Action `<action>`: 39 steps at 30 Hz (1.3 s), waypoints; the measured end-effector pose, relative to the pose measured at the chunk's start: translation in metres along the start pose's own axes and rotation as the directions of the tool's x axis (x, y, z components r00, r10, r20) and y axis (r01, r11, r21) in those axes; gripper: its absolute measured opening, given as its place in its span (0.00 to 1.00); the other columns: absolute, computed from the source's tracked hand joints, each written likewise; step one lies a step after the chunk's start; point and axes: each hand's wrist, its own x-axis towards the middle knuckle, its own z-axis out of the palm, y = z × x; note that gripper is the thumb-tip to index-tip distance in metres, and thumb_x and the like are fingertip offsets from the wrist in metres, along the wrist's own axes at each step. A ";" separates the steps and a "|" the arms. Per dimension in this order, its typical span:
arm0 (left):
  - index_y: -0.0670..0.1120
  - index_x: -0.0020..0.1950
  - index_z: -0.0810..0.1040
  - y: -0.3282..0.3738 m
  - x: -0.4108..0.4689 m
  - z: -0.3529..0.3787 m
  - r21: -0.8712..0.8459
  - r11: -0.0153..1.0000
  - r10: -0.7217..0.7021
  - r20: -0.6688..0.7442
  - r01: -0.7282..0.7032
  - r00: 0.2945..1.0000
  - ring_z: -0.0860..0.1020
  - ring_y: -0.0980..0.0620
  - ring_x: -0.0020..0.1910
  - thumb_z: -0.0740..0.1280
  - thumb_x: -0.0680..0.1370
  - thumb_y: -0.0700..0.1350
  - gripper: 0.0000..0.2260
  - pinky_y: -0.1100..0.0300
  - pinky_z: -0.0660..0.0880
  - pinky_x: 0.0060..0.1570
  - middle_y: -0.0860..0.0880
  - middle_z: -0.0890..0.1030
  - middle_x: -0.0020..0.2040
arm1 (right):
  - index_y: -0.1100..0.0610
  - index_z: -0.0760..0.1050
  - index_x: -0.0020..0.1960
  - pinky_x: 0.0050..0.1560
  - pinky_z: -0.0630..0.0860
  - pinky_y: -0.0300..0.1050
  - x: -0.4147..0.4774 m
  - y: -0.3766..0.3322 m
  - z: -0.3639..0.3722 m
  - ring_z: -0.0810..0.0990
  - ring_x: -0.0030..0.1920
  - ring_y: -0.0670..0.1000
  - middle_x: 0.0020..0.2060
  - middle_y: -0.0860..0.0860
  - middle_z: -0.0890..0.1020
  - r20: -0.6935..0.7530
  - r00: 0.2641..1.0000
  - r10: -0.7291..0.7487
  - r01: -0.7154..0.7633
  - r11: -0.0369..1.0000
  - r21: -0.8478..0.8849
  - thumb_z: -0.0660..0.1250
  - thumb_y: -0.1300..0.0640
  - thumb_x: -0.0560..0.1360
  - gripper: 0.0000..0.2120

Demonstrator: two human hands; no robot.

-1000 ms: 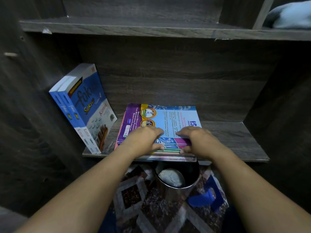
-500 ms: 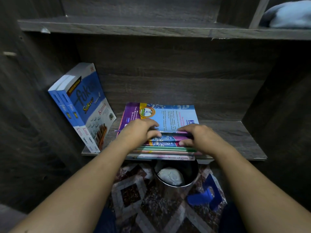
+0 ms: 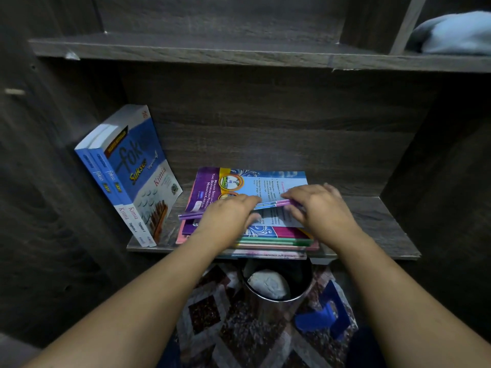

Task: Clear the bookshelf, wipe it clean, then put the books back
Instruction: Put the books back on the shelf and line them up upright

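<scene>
Books lie flat in a stack at the front middle of the lower shelf, their spines running along its front edge. The top book, purple and light blue, is tilted up at its near edge, with its far edge resting on the stack. The left hand comes in palm down and pinches that raised edge near the middle, fingers over the cover and thumb tucked beneath. The right hand grips the same edge just to the right, thumb under, fingers spread loosely on top. The two hands are close together but apart, and both forearms reach straight in from below. Two thick blue books stand to the left, leaning against the side wall, just beside the stack. An upper shelf runs overhead, with a pale cloth at its far right. Below the lower shelf a metal bin stands on a patterned rug.
</scene>
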 end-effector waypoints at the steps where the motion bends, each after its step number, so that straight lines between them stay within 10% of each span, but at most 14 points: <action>1: 0.51 0.65 0.71 0.001 0.002 0.001 0.033 0.999 -0.013 -0.038 0.014 0.999 0.77 0.45 0.57 0.60 0.81 0.53 0.14 0.54 0.73 0.49 0.49 0.78 0.57 | 0.49 0.78 0.62 0.69 0.59 0.57 -0.001 0.002 0.002 0.75 0.62 0.53 0.58 0.47 0.80 -0.066 0.998 0.010 -0.008 1.000 0.028 0.68 0.48 0.75 0.16; 11: 0.42 0.48 0.73 -0.002 -0.004 -0.005 -0.220 0.958 -0.255 -0.367 0.183 0.895 0.77 0.40 0.36 0.64 0.79 0.42 0.04 0.55 0.61 0.35 0.42 0.79 0.38 | 0.44 0.42 0.78 0.68 0.64 0.54 0.003 -0.022 -0.009 0.55 0.75 0.56 0.77 0.54 0.51 -0.263 0.915 0.307 -0.190 0.901 0.391 0.71 0.60 0.72 0.47; 15: 0.41 0.47 0.70 -0.011 -0.012 -0.010 -0.378 0.890 -0.419 -0.454 0.257 0.786 0.77 0.36 0.35 0.64 0.79 0.41 0.04 0.51 0.67 0.33 0.39 0.78 0.37 | 0.51 0.51 0.79 0.70 0.63 0.48 0.000 -0.029 0.007 0.64 0.72 0.55 0.74 0.55 0.64 0.118 0.982 0.150 -0.181 0.925 0.333 0.68 0.54 0.75 0.39; 18: 0.42 0.48 0.67 -0.012 -0.018 -0.012 -0.531 0.781 -0.588 -0.450 0.328 0.673 0.76 0.35 0.40 0.60 0.80 0.42 0.04 0.49 0.67 0.37 0.38 0.77 0.41 | 0.48 0.50 0.78 0.69 0.65 0.50 -0.009 -0.040 0.022 0.64 0.70 0.57 0.73 0.53 0.64 0.478 0.878 0.014 -0.102 0.982 0.158 0.69 0.46 0.74 0.40; 22: 0.42 0.53 0.66 -0.019 -0.026 -0.030 -0.671 0.657 -0.728 -0.444 0.344 0.523 0.77 0.36 0.44 0.63 0.78 0.39 0.07 0.55 0.65 0.38 0.44 0.74 0.44 | 0.47 0.56 0.77 0.67 0.66 0.52 -0.009 -0.051 0.028 0.63 0.68 0.57 0.71 0.52 0.65 0.478 0.878 -0.013 -0.014 0.998 0.054 0.66 0.43 0.75 0.35; 28: 0.50 0.75 0.56 -0.053 -0.032 -0.068 -0.451 0.793 -0.606 -0.518 0.410 0.603 0.77 0.41 0.59 0.70 0.76 0.49 0.32 0.47 0.74 0.51 0.44 0.72 0.67 | 0.47 0.54 0.77 0.67 0.66 0.51 -0.009 -0.057 0.030 0.63 0.68 0.57 0.72 0.52 0.63 0.490 0.872 -0.001 0.001 1.000 0.001 0.64 0.43 0.75 0.34; 33: 0.55 0.75 0.50 -0.065 -0.032 -0.081 -0.242 0.889 -0.446 -0.655 0.390 0.610 0.77 0.38 0.41 0.73 0.71 0.38 0.41 0.48 0.74 0.34 0.40 0.72 0.60 | 0.46 0.52 0.77 0.66 0.67 0.52 -0.011 -0.061 0.033 0.63 0.68 0.57 0.72 0.51 0.62 0.472 0.881 0.008 0.009 0.999 -0.034 0.64 0.41 0.75 0.36; 39: 0.48 0.71 0.66 -0.083 -0.026 -0.080 -0.020 0.690 -0.433 -0.812 0.724 0.391 0.72 0.44 0.50 0.72 0.68 0.37 0.33 0.51 0.72 0.39 0.45 0.69 0.60 | 0.45 0.49 0.78 0.68 0.65 0.52 -0.010 -0.062 0.035 0.62 0.69 0.57 0.74 0.52 0.60 0.468 0.884 0.011 0.011 0.999 -0.043 0.64 0.41 0.75 0.37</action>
